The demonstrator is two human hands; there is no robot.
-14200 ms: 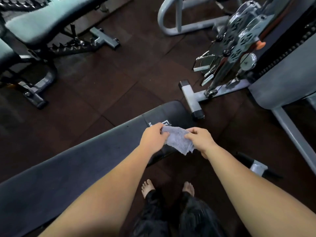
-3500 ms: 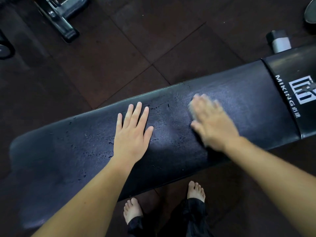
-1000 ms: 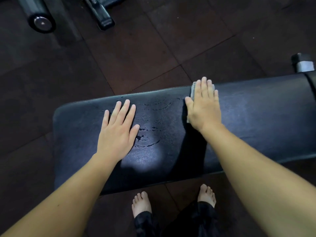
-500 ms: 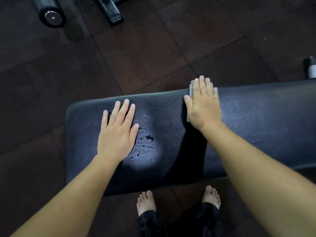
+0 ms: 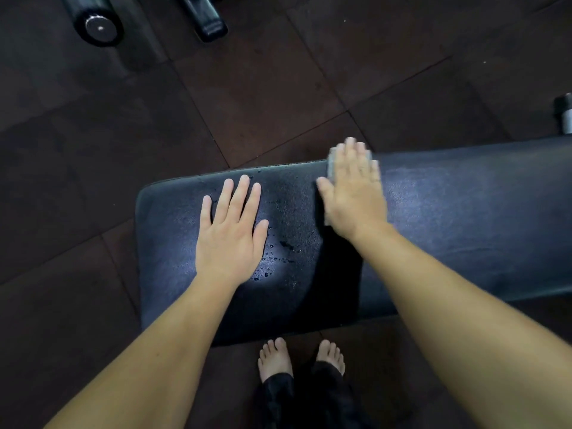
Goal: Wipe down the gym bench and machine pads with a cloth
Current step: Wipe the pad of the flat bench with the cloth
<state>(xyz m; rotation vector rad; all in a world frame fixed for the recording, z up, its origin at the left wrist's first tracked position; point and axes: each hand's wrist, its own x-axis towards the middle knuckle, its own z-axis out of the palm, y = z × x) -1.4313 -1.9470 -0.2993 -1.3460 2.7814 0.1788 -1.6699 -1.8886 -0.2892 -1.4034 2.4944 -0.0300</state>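
Meanwhile, compared with half a second before, the right hand (image 5: 353, 196) had slid along the bench (image 5: 464, 218) toward the left hand (image 5: 230, 233), so the gap between the two thumbs was narrower. It was now smeared by motion, where earlier it had been sharp. The left hand had not shifted on the pad: it stayed flat near the bench's left end, fingers straight and slightly spread, palm down. The water droplets (image 5: 278, 252) between the hands lay much as before, though the curved wet streaks seen a second earlier were gone.

Most of the cloth (image 5: 331, 162) was hidden under the right palm. Only a pale grey strip showed past the forefinger side and a hint beyond the little finger, and blur made its edges hard to read. The bench ran out of view on the right, and a capped tube (image 5: 565, 116) was cut off at that edge.

The cloth lay at the far edge of the pad, pressed beneath the right hand's flat, straight fingers, whose tips reached the bench's far rim. It was apart from the left hand, with the wet patch between them. Bare feet (image 5: 275, 357) stood on the dark floor tiles (image 5: 263, 88) just below the bench's near side.
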